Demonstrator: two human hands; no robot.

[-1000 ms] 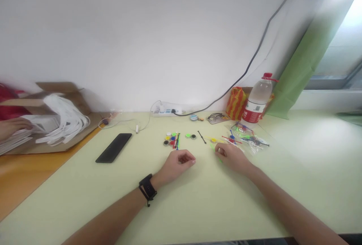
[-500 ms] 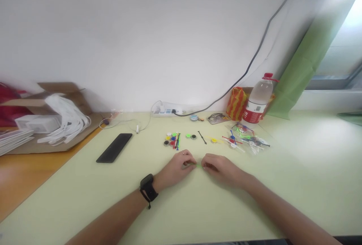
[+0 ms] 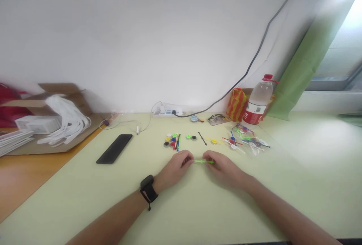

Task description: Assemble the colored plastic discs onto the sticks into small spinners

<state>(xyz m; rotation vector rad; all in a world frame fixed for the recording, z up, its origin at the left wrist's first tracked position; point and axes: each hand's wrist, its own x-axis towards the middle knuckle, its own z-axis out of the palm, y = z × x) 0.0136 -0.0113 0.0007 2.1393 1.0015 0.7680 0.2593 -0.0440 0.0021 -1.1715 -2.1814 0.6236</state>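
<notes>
A thin bright green plastic stick (image 3: 200, 161) with small knobs lies level between my two hands. My left hand (image 3: 181, 164) is closed in a pinch on its left end, the fingertips covering that tip. Curled around the other end, my right hand (image 3: 222, 165) has its thumb and fingers on the stick near a knob. Just beyond the left hand sit several coloured round discs (image 3: 169, 139) and a bundle of thin coloured sticks (image 3: 177, 142). Farther off are a green disc (image 3: 188, 137), a black-topped disc (image 3: 194, 138) and a black stick (image 3: 202, 138).
Right of these lie a yellow disc (image 3: 214, 141), a blue-and-red stick piece (image 3: 232, 139) and a clear bag of parts (image 3: 254, 143). A water bottle (image 3: 256, 103) stands behind. A black phone (image 3: 114, 149) lies left; a power strip (image 3: 167, 111) is by the wall.
My hands have drawn slightly apart, and much more of the green stick shows between them. The other things on the table stay where they were.
</notes>
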